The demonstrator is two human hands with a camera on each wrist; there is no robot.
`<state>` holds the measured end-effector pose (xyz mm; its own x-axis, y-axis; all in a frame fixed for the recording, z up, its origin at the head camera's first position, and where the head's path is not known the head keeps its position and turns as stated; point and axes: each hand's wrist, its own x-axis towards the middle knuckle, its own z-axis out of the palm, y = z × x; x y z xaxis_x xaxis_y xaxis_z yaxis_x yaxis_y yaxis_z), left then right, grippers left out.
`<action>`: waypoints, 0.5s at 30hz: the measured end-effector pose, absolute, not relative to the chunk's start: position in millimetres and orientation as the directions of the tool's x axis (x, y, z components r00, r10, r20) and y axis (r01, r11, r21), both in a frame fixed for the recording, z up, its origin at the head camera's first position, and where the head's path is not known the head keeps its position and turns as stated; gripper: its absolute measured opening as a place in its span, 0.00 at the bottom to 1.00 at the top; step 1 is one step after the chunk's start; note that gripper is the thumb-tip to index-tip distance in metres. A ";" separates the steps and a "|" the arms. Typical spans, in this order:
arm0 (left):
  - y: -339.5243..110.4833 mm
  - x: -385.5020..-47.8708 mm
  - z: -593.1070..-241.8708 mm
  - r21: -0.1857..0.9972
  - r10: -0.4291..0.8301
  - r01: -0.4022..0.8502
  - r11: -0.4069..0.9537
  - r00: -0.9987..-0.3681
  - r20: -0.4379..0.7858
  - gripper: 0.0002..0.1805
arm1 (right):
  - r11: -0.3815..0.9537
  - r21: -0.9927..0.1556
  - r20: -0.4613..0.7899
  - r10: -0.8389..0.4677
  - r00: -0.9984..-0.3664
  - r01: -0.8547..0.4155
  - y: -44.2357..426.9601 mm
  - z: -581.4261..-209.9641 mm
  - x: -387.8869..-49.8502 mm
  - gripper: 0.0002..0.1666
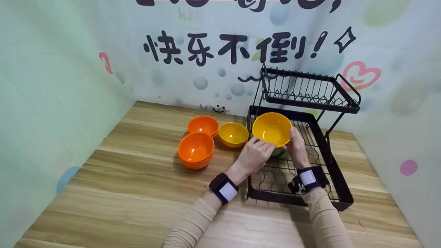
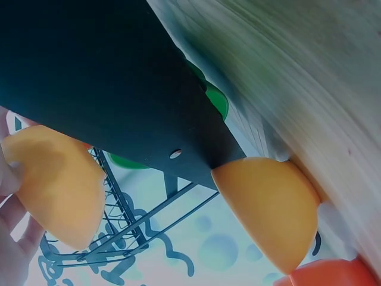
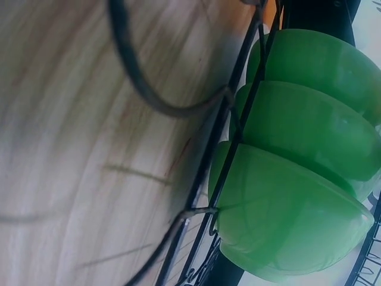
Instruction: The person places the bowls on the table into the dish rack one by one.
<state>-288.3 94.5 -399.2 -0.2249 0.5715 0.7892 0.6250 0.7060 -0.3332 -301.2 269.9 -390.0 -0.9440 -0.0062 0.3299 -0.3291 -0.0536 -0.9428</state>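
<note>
Seemingly, yellow bowl (image 1: 272,128) in fingers (image 1: 267,147).

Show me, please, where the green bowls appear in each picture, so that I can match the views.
Head: right of centre, the green bowls show only as a small patch below the yellow bowl held over the black rack.
Left wrist: green parts show just above and right of centre, partly hidden by the rack.
Right wrist: three fill much of the right side.
Shared landmark: the black rack.
</note>
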 end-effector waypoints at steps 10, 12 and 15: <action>96.2 -288.7 -399.1 -0.358 0.611 0.647 0.673 -0.214 0.762 0.10 | -0.017 -0.936 0.351 0.071 -0.934 -0.352 270.3 -389.5 -300.8 0.29; 96.0 -288.4 -398.8 -0.356 0.628 0.658 0.663 -0.229 0.744 0.11 | 0.000 -0.936 0.351 0.098 -0.931 -0.353 270.0 -388.5 -300.6 0.28; 95.4 -288.6 -399.0 -0.346 0.648 0.678 0.649 -0.254 0.718 0.12 | 0.024 -0.935 0.353 0.137 -0.926 -0.353 270.2 -387.6 -300.5 0.27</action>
<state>-288.6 95.4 -399.0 -0.2545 0.6482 0.7177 0.6778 0.6489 -0.3458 -300.5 270.2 -387.6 -0.9255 0.1374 0.3528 -0.3530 0.0244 -0.9353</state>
